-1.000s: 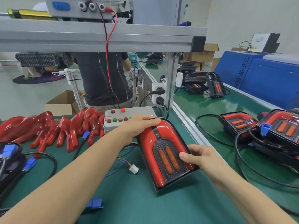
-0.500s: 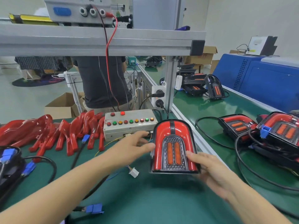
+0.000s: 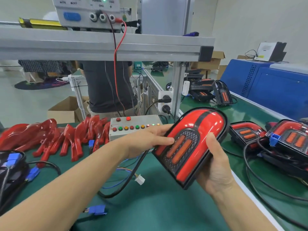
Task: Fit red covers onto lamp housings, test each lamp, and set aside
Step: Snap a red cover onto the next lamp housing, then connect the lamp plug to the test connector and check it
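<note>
- the lamp (image 3: 191,144) is up in the air over the green worktop (image 3: 158,212), between the two hands. it does not touch the worktop.
- the left hand (image 3: 146,140) holds the lamp's left edge. its fingers (image 3: 164,140) are bent over the front, and one lies on the dark grid part by the orange strips.
- the right hand (image 3: 215,165) holds the lamp from the right and from under. its thumb (image 3: 211,142) presses on the shiny red cover (image 3: 208,124), and the other fingers are hidden behind the lamp.
- both hands are clamped on the lamp. i think that is so it stays steady and the face can be looked at.
- the lamp's face is turned up toward the person, so the red cover and the orange strips (image 3: 179,151) are easy to see.
- the long way of the lamp runs on a slant. the round end points up and to the right, away from the person. the flat end points down, toward the person.
- a black cable (image 3: 133,174) hangs from under the lamp and curls on the worktop.
- the button box (image 3: 133,127) sits just behind the left hand, maybe for testing.
- loose red covers (image 3: 71,139) lie in a pile on the left.
- more lamps (image 3: 283,139) sit on the right, so i think finished ones go there.
</note>
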`<state>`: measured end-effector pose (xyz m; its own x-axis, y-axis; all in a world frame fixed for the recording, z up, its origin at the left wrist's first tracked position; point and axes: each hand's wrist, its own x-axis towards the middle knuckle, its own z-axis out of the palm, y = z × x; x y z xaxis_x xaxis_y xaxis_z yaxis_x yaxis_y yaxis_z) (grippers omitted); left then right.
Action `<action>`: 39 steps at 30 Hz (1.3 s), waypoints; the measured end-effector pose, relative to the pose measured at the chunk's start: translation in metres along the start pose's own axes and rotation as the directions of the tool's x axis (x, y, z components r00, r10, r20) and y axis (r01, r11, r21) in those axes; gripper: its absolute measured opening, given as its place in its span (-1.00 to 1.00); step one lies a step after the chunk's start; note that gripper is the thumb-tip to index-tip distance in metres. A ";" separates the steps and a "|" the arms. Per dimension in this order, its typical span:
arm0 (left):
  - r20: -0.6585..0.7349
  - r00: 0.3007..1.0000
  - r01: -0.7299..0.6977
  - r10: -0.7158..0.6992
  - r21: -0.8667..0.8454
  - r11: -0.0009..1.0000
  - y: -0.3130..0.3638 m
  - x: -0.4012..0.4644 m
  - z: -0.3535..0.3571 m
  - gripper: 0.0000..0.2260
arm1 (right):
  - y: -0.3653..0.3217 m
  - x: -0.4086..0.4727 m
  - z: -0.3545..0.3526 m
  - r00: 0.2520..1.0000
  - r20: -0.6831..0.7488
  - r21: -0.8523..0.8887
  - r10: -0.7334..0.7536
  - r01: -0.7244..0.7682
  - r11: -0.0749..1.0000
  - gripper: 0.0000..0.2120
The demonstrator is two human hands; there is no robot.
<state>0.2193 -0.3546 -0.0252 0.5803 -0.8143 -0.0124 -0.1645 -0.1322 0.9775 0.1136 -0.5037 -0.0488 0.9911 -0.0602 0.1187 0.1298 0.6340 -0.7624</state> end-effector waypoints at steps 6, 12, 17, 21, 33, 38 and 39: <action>-0.165 0.986 0.025 0.001 0.154 0.988 -0.001 -0.014 0.000 -0.53 | -0.013 0.002 0.007 0.967 -0.087 0.035 -0.241 0.244 0.969 -0.28; -0.098 0.938 0.346 -0.332 0.284 0.894 -0.035 -0.059 -0.044 -0.53 | -0.054 0.015 -0.004 0.805 -0.320 0.085 -0.499 0.549 0.831 -0.40; -0.506 0.829 0.429 -0.240 0.298 0.853 -0.059 -0.071 -0.075 -0.74 | -0.036 0.019 -0.024 0.902 -0.371 0.070 -0.219 0.263 0.962 -0.38; -0.799 0.593 0.763 -0.104 0.515 0.391 -0.076 -0.079 -0.111 -0.89 | -0.016 0.021 -0.039 0.947 -0.297 -0.056 0.122 -0.145 0.988 -0.45; -0.868 0.415 0.891 -0.272 0.327 0.315 -0.082 -0.087 -0.114 -0.97 | -0.014 0.053 -0.078 0.809 -0.503 -0.453 0.303 -0.546 0.705 -0.55; -0.880 0.352 0.771 -0.319 0.079 0.632 -0.078 -0.092 -0.120 -0.93 | -0.012 0.055 -0.086 0.832 -0.483 -0.656 0.272 -0.550 0.517 -0.58; -0.894 0.347 0.729 -0.283 0.068 0.681 -0.073 -0.092 -0.121 -0.89 | -0.011 0.055 -0.088 0.857 -0.463 -0.711 0.225 -0.511 0.483 -0.62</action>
<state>0.2748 -0.2014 -0.0699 0.9610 0.2606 -0.0920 0.2573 -0.7221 0.6422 0.1696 -0.5815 -0.0895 0.8923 -0.2664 -0.3645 -0.4231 -0.2116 -0.8810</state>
